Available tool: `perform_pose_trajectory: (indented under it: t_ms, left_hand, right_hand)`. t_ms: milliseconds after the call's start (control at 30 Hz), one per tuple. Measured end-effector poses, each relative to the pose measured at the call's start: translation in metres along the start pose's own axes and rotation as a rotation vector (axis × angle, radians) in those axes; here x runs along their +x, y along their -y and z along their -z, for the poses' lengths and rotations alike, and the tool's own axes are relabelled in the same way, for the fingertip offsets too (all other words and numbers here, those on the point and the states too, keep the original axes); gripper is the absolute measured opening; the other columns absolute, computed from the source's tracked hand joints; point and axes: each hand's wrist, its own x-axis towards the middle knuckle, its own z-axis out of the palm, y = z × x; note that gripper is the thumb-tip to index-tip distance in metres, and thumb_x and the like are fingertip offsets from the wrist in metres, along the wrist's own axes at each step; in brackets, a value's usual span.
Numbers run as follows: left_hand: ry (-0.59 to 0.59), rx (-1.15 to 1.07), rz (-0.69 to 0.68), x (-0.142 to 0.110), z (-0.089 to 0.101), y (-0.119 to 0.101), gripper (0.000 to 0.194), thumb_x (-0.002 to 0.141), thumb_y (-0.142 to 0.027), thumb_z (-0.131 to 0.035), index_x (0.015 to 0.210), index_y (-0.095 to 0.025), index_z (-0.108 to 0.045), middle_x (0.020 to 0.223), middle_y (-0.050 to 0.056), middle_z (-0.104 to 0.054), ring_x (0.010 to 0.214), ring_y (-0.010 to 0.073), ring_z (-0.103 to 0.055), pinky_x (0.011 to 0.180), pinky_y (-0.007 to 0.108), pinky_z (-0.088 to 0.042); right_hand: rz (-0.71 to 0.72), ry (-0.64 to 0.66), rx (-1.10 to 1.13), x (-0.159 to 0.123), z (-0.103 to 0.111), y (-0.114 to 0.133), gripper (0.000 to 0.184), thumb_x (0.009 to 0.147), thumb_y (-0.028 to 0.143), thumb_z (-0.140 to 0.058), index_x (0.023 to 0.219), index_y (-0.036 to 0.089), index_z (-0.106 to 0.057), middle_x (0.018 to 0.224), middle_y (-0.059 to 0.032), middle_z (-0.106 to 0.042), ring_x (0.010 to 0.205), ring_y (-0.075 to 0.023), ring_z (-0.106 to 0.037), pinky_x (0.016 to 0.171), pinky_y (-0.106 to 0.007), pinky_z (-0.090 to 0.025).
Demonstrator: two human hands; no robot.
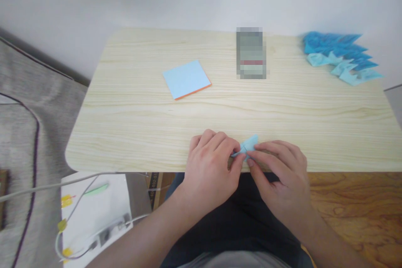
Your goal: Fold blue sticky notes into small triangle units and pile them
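A small folded piece of light blue origami paper [250, 143] is between my two hands at the table's front edge. My left hand [214, 160] pinches its left end between thumb and forefinger. From the other side, my right hand [279, 165] grips the paper with its thumb and fingertips. Part of the fold is hidden by my fingers. A stack of square paper sheets [187, 79], light blue on top with an orange edge, lies farther back to the left. At the back right sits a cluster of folded paper pieces [341, 54] in darker and lighter blue.
A blurred-out phone-like object [251, 53] lies near the table's back edge. The pale wood table [135, 125] meets a white wall behind. Below on the left are a white box [109, 201], a power strip [109, 234] and cables. Wood flooring [354, 205] shows at right.
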Motion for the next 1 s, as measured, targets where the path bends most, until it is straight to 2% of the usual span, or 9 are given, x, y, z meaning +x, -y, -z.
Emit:
perform_pose_trajectory:
  t_ms: [300,533,700,867,1000]
  left_hand:
    - [0.064,-0.009,0.001,0.0,0.004,0.002,0.006,0.095,-0.028,-0.062,0.096,-0.024,-0.066,0.099,0.003,-0.069,0.1,0.0255,-0.054,0.086,0.045,-0.039]
    - [0.083,-0.014,-0.052,-0.001,0.008,0.005,0.014,0.099,-0.026,-0.057,0.102,-0.026,-0.07,0.102,0.003,-0.07,0.1,0.0246,-0.053,0.086,0.044,-0.038]
    - [0.059,0.005,-0.067,-0.004,0.01,0.008,0.016,0.098,-0.026,-0.059,0.105,-0.029,-0.073,0.106,0.003,-0.07,0.104,0.0245,-0.054,0.09,0.045,-0.037]
    - [-0.009,0.029,-0.096,-0.008,0.01,0.013,0.019,0.095,-0.022,-0.062,0.1,-0.032,-0.077,0.109,0.003,-0.069,0.106,0.0251,-0.054,0.094,0.047,-0.036]
    - [-0.031,0.047,-0.124,-0.013,0.014,0.016,0.023,0.093,-0.018,-0.064,0.101,-0.035,-0.078,0.113,0.003,-0.07,0.11,0.025,-0.055,0.097,0.048,-0.036]
  right_hand:
    - [0.028,0.004,-0.003,-0.003,0.0,-0.004,0.026,0.085,0.017,-0.077,0.105,0.034,-0.076,0.114,-0.0019,-0.074,0.112,-0.0292,-0.063,0.1,-0.054,-0.046]
    - [0.015,0.029,0.011,0.0,0.003,-0.004,0.025,0.088,0.019,-0.074,0.107,0.034,-0.076,0.113,-0.0017,-0.074,0.11,-0.0281,-0.063,0.099,-0.053,-0.046]
    - [0.02,0.052,-0.017,0.002,0.003,-0.006,0.023,0.089,0.022,-0.073,0.108,0.035,-0.076,0.113,-0.0009,-0.074,0.108,-0.0279,-0.063,0.098,-0.052,-0.045]
    - [0.092,0.095,-0.086,0.004,0.008,-0.006,0.025,0.089,0.021,-0.073,0.108,0.036,-0.076,0.118,0.0014,-0.074,0.112,-0.0277,-0.063,0.097,-0.05,-0.045]
    - [0.14,0.133,-0.157,-0.005,0.013,-0.003,0.033,0.091,0.022,-0.07,0.121,0.035,-0.071,0.128,0.0006,-0.072,0.119,-0.0297,-0.061,0.105,-0.053,-0.041]
